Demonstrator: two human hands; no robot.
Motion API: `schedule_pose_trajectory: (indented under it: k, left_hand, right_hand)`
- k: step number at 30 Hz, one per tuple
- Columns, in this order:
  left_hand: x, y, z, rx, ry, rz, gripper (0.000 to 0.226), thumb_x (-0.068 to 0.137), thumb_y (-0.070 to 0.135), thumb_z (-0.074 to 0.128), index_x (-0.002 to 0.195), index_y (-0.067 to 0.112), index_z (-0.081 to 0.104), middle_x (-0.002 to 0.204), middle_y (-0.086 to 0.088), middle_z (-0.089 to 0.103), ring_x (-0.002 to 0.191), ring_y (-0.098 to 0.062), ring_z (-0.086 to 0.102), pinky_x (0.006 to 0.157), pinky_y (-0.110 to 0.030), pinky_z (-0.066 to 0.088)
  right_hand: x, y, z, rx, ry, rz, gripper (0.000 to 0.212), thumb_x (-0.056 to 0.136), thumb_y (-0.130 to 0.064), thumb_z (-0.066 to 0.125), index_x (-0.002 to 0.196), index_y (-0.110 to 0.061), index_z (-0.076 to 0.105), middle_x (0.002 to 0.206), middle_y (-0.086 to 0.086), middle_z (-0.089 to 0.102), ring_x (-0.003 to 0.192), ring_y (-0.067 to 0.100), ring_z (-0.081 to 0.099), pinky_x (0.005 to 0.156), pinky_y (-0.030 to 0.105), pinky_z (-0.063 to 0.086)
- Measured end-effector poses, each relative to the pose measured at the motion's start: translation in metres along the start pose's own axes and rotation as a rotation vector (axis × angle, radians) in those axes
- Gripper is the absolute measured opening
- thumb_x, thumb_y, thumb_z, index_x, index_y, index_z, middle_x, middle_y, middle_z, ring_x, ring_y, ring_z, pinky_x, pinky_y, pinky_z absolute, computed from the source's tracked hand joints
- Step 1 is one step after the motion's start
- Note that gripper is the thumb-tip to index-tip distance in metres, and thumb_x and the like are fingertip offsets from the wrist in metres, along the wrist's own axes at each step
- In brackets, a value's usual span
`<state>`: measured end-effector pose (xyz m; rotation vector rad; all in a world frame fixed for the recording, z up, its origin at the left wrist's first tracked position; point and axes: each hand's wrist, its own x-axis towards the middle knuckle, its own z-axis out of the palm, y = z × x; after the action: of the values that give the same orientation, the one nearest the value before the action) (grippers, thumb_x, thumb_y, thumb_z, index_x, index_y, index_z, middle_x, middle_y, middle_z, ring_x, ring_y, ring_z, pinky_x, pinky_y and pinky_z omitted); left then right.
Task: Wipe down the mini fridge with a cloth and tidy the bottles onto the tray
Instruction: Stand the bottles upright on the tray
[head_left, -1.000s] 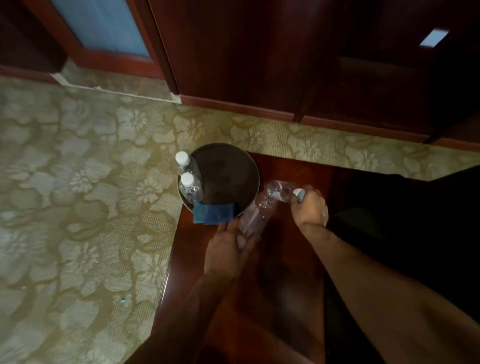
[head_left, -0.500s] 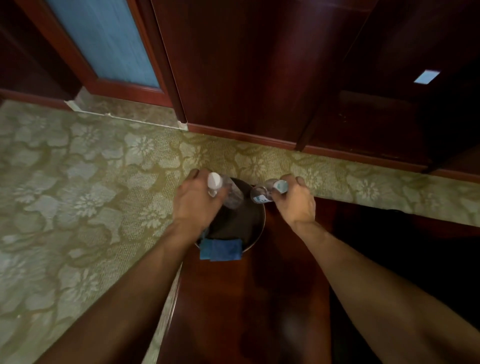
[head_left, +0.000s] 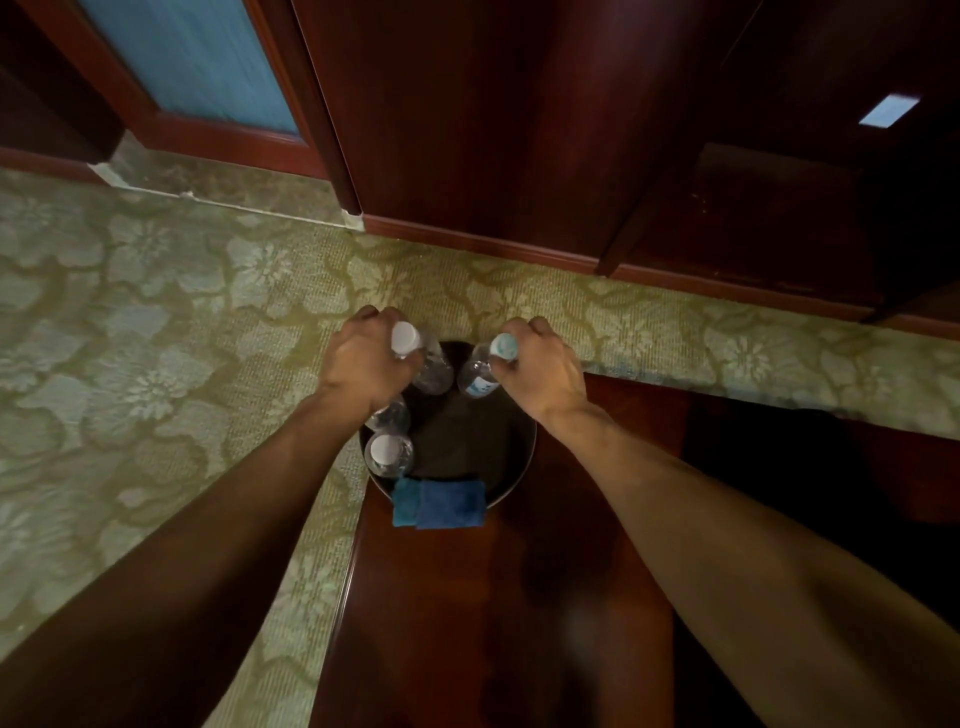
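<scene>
Obs., head view: we see both arms reaching forward over a dark round tray (head_left: 511, 470) that sits at the far end of a reddish wooden surface (head_left: 467, 597)

Left hand (head_left: 363, 358): fingers curled round the neck of a clear bottle with a white cap (head_left: 428, 364); bottle is over the tray's far left part, tilted. We cannot tell whether its base touches the tray

Right hand (head_left: 540, 358): fingers pinching the top of a second clear bottle with a pale blue cap (head_left: 480, 376); its label faces us, body leaning toward the tray's centre, over the far right part. Contact with the tray also unclear

The two held bottles are near each other, not touching

We note two more bottles on the tray's left side: one upright, white cap up (head_left: 388, 454); another just behind it, partly hidden under the left wrist (head_left: 387, 415)

Blue cloth (head_left: 441, 503), folded, lies draped over the tray's near rim, onto the wood

Floor: green floral carpet (head_left: 156, 338). Dark wood cabinet (head_left: 493, 130) stands behind
</scene>
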<state>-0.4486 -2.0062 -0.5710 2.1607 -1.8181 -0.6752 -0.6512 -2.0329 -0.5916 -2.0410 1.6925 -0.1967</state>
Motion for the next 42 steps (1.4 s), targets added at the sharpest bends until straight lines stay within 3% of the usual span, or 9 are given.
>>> schedule_pose_trajectory:
  k: [5,20,31,36,42]
  left_hand:
    - [0.010,-0.012,0.005,0.040,-0.014,-0.007,0.032,0.084,0.027,0.071,0.107,0.006,0.063,0.102,-0.016,0.059,0.094,-0.035,0.059,0.074,-0.037,0.044]
    - [0.023,-0.032,0.017,0.135,-0.099,-0.081,0.036,0.081,0.028,0.074,0.109,0.010,0.061,0.107,-0.013,0.059,0.102,-0.034,0.057,0.080,-0.038,0.046]
    - [0.027,-0.030,0.018,0.117,-0.119,-0.077,0.039,0.080,0.029,0.074,0.112,0.011,0.062,0.110,-0.014,0.061,0.104,-0.034,0.058,0.081,-0.040,0.049]
    - [0.025,-0.038,0.026,0.136,-0.125,-0.089,0.037,0.083,0.028,0.072,0.114,0.012,0.060,0.110,-0.013,0.060,0.102,-0.031,0.057,0.073,-0.033,0.041]
    - [0.025,-0.040,0.032,0.129,-0.117,-0.075,0.039,0.084,0.033,0.072,0.116,0.014,0.061,0.111,-0.013,0.061,0.103,-0.031,0.057,0.074,-0.032,0.039]
  right_hand:
    - [0.012,-0.004,0.007,-0.008,-0.036,-0.029,0.037,0.089,-0.027,0.064,0.122,-0.015,0.055,0.116,0.008,0.052,0.093,0.029,0.062,0.077,0.035,0.048]
    - [0.019,-0.013,0.023,-0.078,-0.103,-0.082,0.041,0.089,-0.030,0.063,0.126,-0.014,0.052,0.121,0.010,0.051,0.099,0.030,0.061,0.084,0.039,0.048]
    - [0.017,-0.016,0.026,-0.063,-0.102,-0.087,0.035,0.089,-0.028,0.062,0.119,-0.013,0.055,0.116,0.009,0.052,0.096,0.029,0.060,0.079,0.038,0.047]
    - [0.019,-0.018,0.028,-0.049,-0.109,-0.081,0.033,0.089,-0.027,0.062,0.119,-0.014,0.055,0.115,0.009,0.052,0.095,0.029,0.061,0.080,0.038,0.048]
    - [0.024,-0.021,0.027,-0.041,-0.105,-0.092,0.035,0.090,-0.027,0.062,0.121,-0.014,0.055,0.120,0.010,0.053,0.096,0.030,0.061,0.081,0.039,0.049]
